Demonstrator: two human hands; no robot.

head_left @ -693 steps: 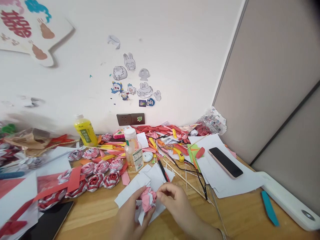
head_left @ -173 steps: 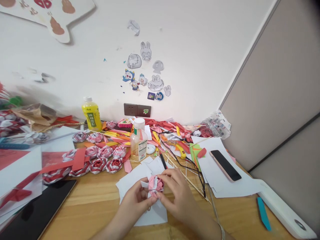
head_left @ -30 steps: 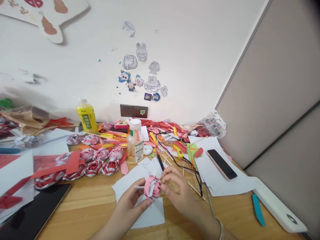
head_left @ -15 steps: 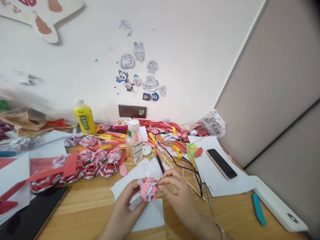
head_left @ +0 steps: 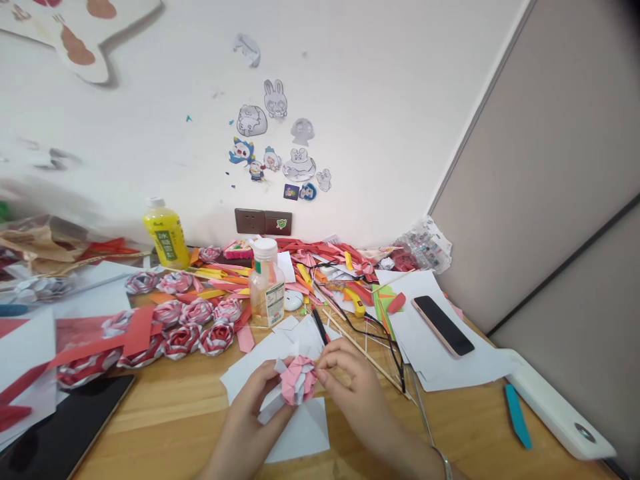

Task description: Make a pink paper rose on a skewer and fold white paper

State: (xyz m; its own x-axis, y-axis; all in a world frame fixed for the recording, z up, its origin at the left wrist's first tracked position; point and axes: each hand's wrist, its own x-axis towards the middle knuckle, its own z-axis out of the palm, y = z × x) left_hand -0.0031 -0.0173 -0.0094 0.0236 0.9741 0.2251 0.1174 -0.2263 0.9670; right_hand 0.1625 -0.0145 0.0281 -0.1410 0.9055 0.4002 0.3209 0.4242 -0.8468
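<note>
Between my two hands is a pink and white folded paper flower [head_left: 299, 380], held above the white paper sheets [head_left: 303, 433]. My left hand [head_left: 260, 400] grips the flower from its left side, thumb below and fingers above. At its right edge, my right hand [head_left: 350, 380] pinches the paper with thumb and index finger; the pinched bit is too small to make out clearly. A white strip end sticks up at the flower's upper left. Just beyond my right hand lies a black pen-like stick [head_left: 320, 325].
Finished paper roses [head_left: 183, 341] lie in rows at left, near a dark tablet [head_left: 65, 427]. A clear bottle [head_left: 267, 283] and a yellow drink bottle [head_left: 166, 235] stand behind. Paper strips [head_left: 340, 257] pile along the wall. A phone [head_left: 443, 325] rests on paper at right.
The view has shifted slightly. Both hands keep nearly the same hold on the paper flower, with hardly any visible movement.
</note>
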